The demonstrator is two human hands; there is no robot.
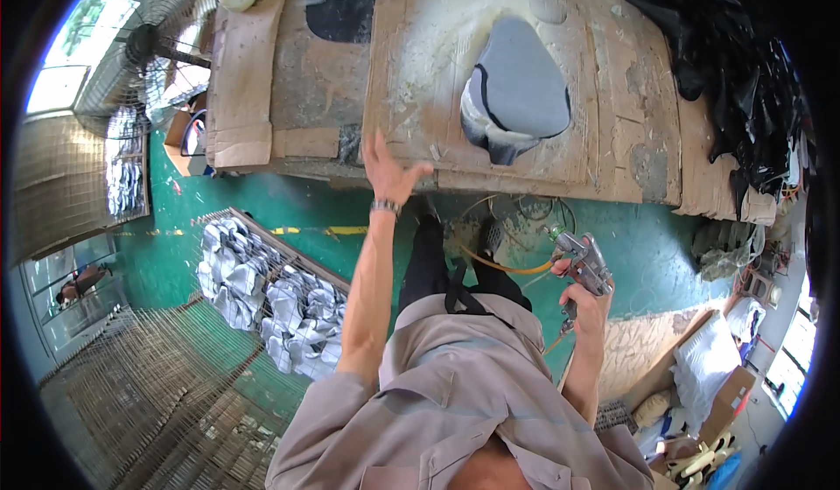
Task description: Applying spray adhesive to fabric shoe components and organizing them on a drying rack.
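Note:
My right hand (584,299) is wrapped round the handle of a metal spray gun (583,261), held off the table's near side. An orange hose (516,269) hangs by the gun. My left hand (387,171) is stretched out over the table's near edge, fingers spread, with nothing in it; whether it touches the cardboard is hard to tell. To its right, a grey, rounded padded piece with black edges (525,79) sits on a cardboard sheet (420,96) stained with pale overspray.
Black pieces (731,61) are heaped at the table's right end. A fan (144,45) stands at the left. Below it, silvery pieces (232,271) lie on a wire rack. Hoses (547,214) loop below the table edge. At lower right are cardboard boxes (728,402).

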